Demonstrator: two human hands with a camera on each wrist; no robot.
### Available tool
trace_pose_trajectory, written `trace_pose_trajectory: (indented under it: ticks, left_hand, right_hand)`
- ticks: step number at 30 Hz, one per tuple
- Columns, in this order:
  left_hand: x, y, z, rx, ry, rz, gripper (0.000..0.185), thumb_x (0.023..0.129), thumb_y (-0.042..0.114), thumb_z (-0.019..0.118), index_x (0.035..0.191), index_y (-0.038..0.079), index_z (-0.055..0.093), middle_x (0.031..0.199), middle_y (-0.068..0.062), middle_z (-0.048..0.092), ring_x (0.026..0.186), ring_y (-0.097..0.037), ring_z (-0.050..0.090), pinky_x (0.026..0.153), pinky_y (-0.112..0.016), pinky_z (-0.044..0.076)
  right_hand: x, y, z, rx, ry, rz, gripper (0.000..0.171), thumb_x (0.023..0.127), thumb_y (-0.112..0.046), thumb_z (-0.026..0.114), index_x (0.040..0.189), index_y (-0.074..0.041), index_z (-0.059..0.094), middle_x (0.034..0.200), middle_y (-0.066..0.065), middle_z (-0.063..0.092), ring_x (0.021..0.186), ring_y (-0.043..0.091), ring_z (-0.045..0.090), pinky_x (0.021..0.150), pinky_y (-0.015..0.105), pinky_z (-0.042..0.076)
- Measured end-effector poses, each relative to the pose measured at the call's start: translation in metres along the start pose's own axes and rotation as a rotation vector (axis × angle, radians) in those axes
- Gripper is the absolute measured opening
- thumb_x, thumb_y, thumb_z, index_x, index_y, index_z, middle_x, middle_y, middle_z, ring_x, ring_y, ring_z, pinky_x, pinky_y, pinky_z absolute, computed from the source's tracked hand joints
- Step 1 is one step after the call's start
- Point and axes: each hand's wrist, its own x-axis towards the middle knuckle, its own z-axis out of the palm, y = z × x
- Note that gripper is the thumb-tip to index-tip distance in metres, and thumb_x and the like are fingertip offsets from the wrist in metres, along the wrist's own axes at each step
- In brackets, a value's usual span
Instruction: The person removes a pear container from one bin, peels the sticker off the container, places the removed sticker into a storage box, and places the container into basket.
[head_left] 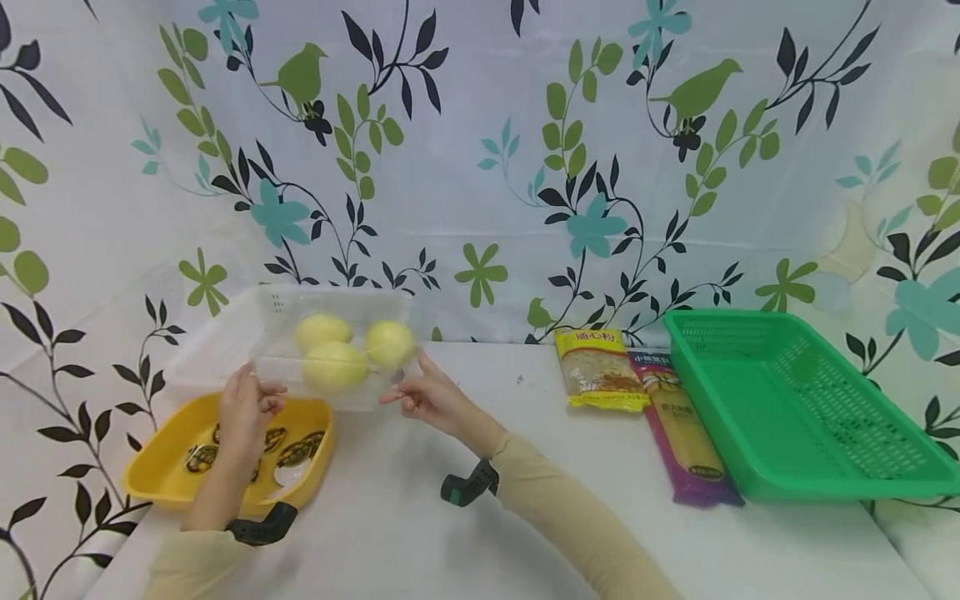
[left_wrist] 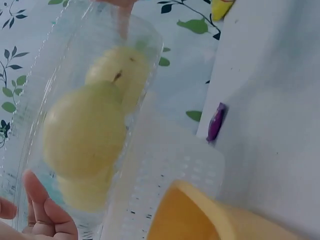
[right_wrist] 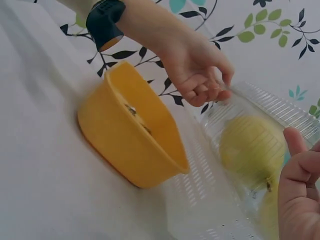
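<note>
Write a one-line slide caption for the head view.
Both hands, left hand and right hand, hold up a clear box of three pears.

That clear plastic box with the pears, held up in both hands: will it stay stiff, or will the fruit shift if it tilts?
The clear box looks thin-walled, so it probably flexes under a tight grip. The three pears lie loose inside and would likely roll toward whichever end drops. The left hand and right hand support opposite ends.

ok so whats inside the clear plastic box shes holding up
Three pale yellow-green pears sit inside the clear box, held between the left hand and right hand. Nothing else shows through its walls; the pears hide part of its floor.
</note>
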Motion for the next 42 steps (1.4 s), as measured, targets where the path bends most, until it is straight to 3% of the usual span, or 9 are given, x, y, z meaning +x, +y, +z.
trace_pose_trajectory:
  ticks: [4, 13, 19, 25, 31, 33, 36, 38, 42]
  left_hand:
    - [-0.007, -0.001, 0.014, -0.139, 0.019, -0.023, 0.068, 0.094, 0.006, 0.037, 0.141, 0.006, -0.011, 0.068, -0.001, 0.061, 0.050, -0.010, 0.056, 0.056, -0.020, 0.048]
    - [-0.010, -0.026, 0.026, 0.144, 0.053, 0.012, 0.084, 0.091, 0.014, 0.050, 0.140, 0.011, -0.018, 0.073, 0.003, 0.065, 0.048, -0.010, 0.057, 0.051, -0.021, 0.048]
    - [-0.011, -0.012, 0.036, -0.055, 0.107, -0.007, 0.078, 0.090, 0.001, 0.041, 0.140, 0.014, -0.017, 0.066, -0.002, 0.063, 0.053, -0.011, 0.060, 0.053, -0.019, 0.047]
    - [0.000, -0.006, 0.028, -0.301, 0.160, 0.022, 0.075, 0.090, -0.003, 0.040, 0.143, 0.021, -0.007, 0.061, -0.009, 0.059, 0.051, -0.016, 0.058, 0.056, -0.023, 0.048]
    - [0.014, 0.000, 0.020, -0.308, 0.170, -0.005, 0.072, 0.090, -0.001, 0.041, 0.144, 0.021, -0.002, 0.061, -0.008, 0.059, 0.051, -0.016, 0.058, 0.053, -0.023, 0.049]
    - [0.020, 0.001, 0.018, -0.291, 0.192, -0.005, 0.060, 0.092, 0.002, 0.041, 0.144, 0.012, 0.013, 0.061, -0.008, 0.058, 0.049, -0.016, 0.058, 0.051, -0.023, 0.048]
    - [0.030, 0.002, 0.015, -0.269, 0.231, -0.007, 0.025, 0.093, 0.006, 0.040, 0.116, -0.003, 0.043, 0.060, -0.008, 0.058, 0.048, -0.016, 0.057, 0.048, -0.023, 0.048]
    - [0.037, 0.004, 0.012, -0.264, 0.258, -0.009, 0.011, 0.093, 0.006, 0.039, 0.090, -0.003, 0.045, 0.059, -0.009, 0.058, 0.047, -0.016, 0.057, 0.046, -0.023, 0.047]
    - [0.046, 0.008, 0.002, -0.203, 0.269, -0.080, 0.013, 0.093, 0.008, 0.038, 0.089, -0.002, 0.046, 0.058, -0.007, 0.060, 0.048, -0.014, 0.059, 0.046, -0.022, 0.047]
  right_hand:
    - [0.001, 0.004, 0.001, 0.004, -0.010, -0.058, 0.074, 0.086, 0.010, 0.034, 0.145, -0.027, 0.007, 0.082, 0.018, 0.062, 0.046, 0.006, 0.037, 0.046, 0.017, 0.031]
    - [0.008, 0.008, 0.002, -0.006, 0.010, -0.055, 0.075, 0.085, 0.010, 0.036, 0.145, -0.026, 0.006, 0.077, 0.015, 0.063, 0.046, 0.006, 0.037, 0.047, 0.018, 0.031]
    - [0.015, 0.010, 0.003, -0.040, 0.001, -0.048, 0.076, 0.087, 0.009, 0.038, 0.144, -0.030, 0.006, 0.080, 0.018, 0.062, 0.050, 0.009, 0.043, 0.051, 0.017, 0.038]
    - [0.026, 0.008, 0.016, -0.109, 0.028, -0.023, 0.076, 0.088, 0.007, 0.044, 0.145, -0.022, 0.003, 0.095, 0.028, 0.060, 0.057, 0.011, 0.057, 0.058, 0.020, 0.048]
    - [0.043, 0.004, 0.022, -0.171, 0.061, -0.009, 0.077, 0.088, 0.012, 0.043, 0.145, -0.018, 0.001, 0.105, 0.036, 0.052, 0.058, 0.012, 0.058, 0.055, 0.019, 0.047]
    - [0.050, 0.003, 0.024, -0.184, 0.060, -0.010, 0.078, 0.088, 0.013, 0.042, 0.145, -0.019, 0.000, 0.106, 0.037, 0.050, 0.058, 0.012, 0.058, 0.055, 0.019, 0.047]
    - [0.061, 0.000, 0.028, -0.186, 0.066, -0.013, 0.077, 0.088, 0.013, 0.042, 0.145, -0.019, 0.000, 0.106, 0.037, 0.050, 0.059, 0.012, 0.059, 0.055, 0.018, 0.047]
    - [0.067, 0.000, 0.032, -0.160, 0.080, -0.004, 0.078, 0.088, 0.012, 0.043, 0.145, -0.020, 0.001, 0.106, 0.037, 0.050, 0.058, 0.013, 0.059, 0.054, 0.018, 0.047]
    - [0.078, 0.002, 0.038, -0.145, 0.106, 0.020, 0.081, 0.086, 0.014, 0.044, 0.145, -0.022, 0.002, 0.104, 0.036, 0.052, 0.055, 0.013, 0.058, 0.052, 0.019, 0.047]
